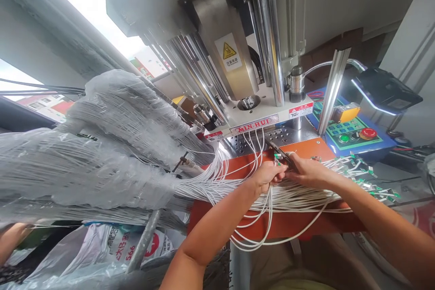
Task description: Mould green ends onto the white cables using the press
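Note:
My left hand (268, 176) is closed on thin white cables, whose loops hang below it over the orange-red work surface (217, 224). Just beside it, my right hand (302, 170) grips a dark, slim metal tool (282, 153) that points up and left towards the press. Small green-and-white connectors (277, 158) show between the hand and the tool. Under both hands runs a thick bundle of white cables (231, 186), ending at the right in many green-and-white connectors (370, 172). Several cables reach up under the press plate (254, 122) marked MIN-HUI.
Plastic-wrapped cable bundles (112, 163) fill the left. Metal columns (272, 45) rise above the press. At the right are a blue control panel (360, 133) with a red button, an upright metal bar (335, 90) and a lit lamp (384, 90). Another person's arm (12, 240) shows at lower left.

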A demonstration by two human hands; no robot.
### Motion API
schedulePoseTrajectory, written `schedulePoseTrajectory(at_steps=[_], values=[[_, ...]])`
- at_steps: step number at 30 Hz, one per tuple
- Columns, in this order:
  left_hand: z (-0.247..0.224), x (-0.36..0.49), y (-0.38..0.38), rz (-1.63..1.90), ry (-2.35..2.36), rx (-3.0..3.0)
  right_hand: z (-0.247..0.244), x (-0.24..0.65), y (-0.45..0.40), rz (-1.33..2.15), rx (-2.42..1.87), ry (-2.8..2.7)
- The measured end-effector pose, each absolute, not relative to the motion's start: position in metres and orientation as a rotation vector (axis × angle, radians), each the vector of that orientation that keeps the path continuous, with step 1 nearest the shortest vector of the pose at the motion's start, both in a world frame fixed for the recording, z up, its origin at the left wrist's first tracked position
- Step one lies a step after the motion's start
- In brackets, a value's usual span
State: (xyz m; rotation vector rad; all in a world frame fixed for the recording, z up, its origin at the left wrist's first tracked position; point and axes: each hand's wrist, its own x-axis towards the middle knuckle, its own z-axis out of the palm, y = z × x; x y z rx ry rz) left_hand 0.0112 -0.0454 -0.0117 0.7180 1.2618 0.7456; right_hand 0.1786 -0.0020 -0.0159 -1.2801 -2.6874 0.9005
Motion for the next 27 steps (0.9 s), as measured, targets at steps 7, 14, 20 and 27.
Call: schedulePoseTrajectory(at_steps=[7, 14, 20, 27], values=[[-0.007, 0.001, -0.05, 0.775, 1.239, 0.791, -0.019, 0.181, -0.003, 0.912, -1.238, -2.656], [-0.014, -0.002, -0.049, 0.775, 1.3, 0.832, -0.021, 0.178, -0.004, 0.859, -1.303, -2.613], [-0.016, -0.003, -0.043, 0.772, 1.462, 0.879, -0.015, 0.173, -0.01, 0.784, -1.365, -2.64], [-0.01, -0.003, -0.032, 0.724, 1.562, 0.889, -0.016, 0.173, -0.009, 0.779, -1.376, -2.676]])
